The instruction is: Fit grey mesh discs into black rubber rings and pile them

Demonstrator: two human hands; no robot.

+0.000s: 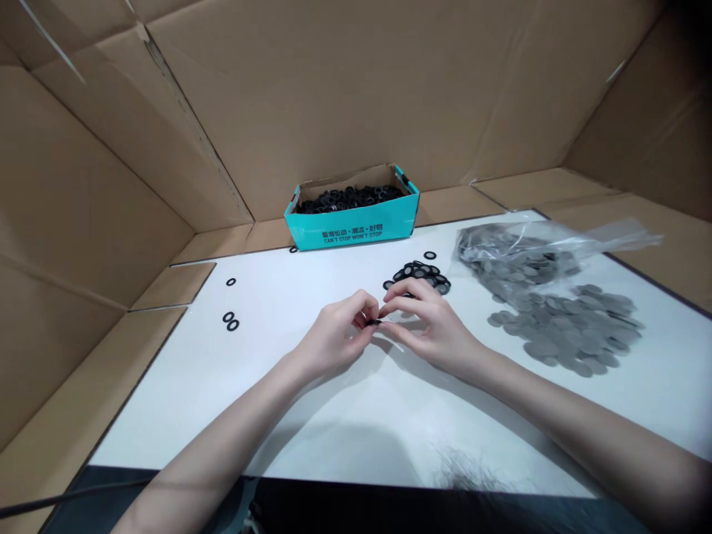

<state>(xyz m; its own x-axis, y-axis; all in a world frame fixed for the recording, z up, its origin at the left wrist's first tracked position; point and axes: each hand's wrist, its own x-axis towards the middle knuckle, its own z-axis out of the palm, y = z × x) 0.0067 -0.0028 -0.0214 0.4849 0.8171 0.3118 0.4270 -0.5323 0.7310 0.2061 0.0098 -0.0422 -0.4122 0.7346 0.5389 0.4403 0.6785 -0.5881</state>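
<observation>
Left hand point(337, 334) and right hand point(437, 326) are bare, fingers point(406, 304) slim; both forearms point(222, 437) also bare, tapering toward wrists point(297, 367).

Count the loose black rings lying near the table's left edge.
3: one ring farther back; a second ring and a third ring close together, nearer the person. All three are unobstructed.

Head camera: a single wearer's-eye view, aimed forward and down.
White table point(189, 393): seen from above its near edge, spread wide across the frame.
Left hand point(332, 330), right hand point(437, 325): fairly near, around mid-frame.
Cardboard walls point(334, 89): faced beyond the table, filling the top.
</observation>
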